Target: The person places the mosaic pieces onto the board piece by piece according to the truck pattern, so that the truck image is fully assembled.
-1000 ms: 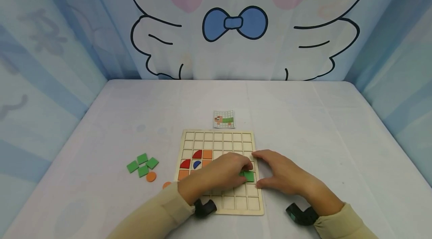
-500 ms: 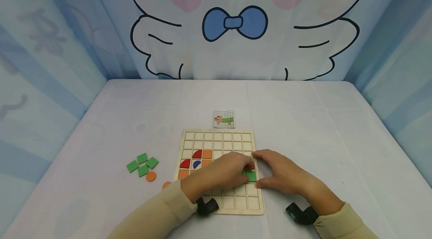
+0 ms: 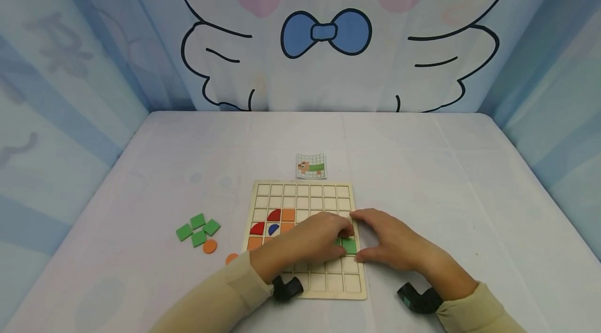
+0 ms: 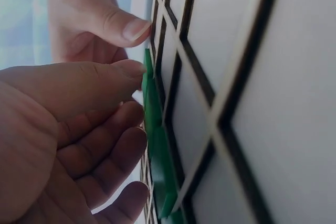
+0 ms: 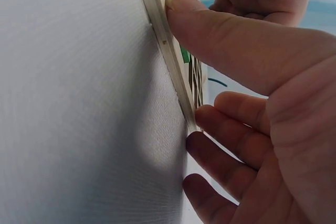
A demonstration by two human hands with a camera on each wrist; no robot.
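My left hand [image 3: 310, 239] reaches over a wooden grid board [image 3: 334, 283], its thumb and fingertips pinching a green square tile [image 3: 349, 246] near the board's right edge. In the left wrist view, the thumb touches one edge of that green tile [image 4: 152, 100]; other green pieces run beside it in the cells. My right hand [image 3: 399, 243] spreads thumb and fingers along the board's right side. The right wrist view has its thumb on the board's rim [image 5: 167, 51]. Orange squares [image 3: 288, 215], red quarter-circles [image 3: 274, 215] and a blue half-circle [image 3: 274, 229] fill cells at left. My left forearm hides part of the grid.
Several loose green squares [image 3: 198, 239] lie left of the board, with an orange disc [image 3: 209, 246] beside them. Another orange disc [image 3: 232, 258] shows partly next to my left sleeve. A small pattern card [image 3: 311, 166] lies behind the board. A printed curtain [image 3: 324, 77] hangs beyond the table.
The left hand and the green tile have shifted slightly right towards the board's edge, then stayed nearly still. The right hand keeps its place at the board's side.
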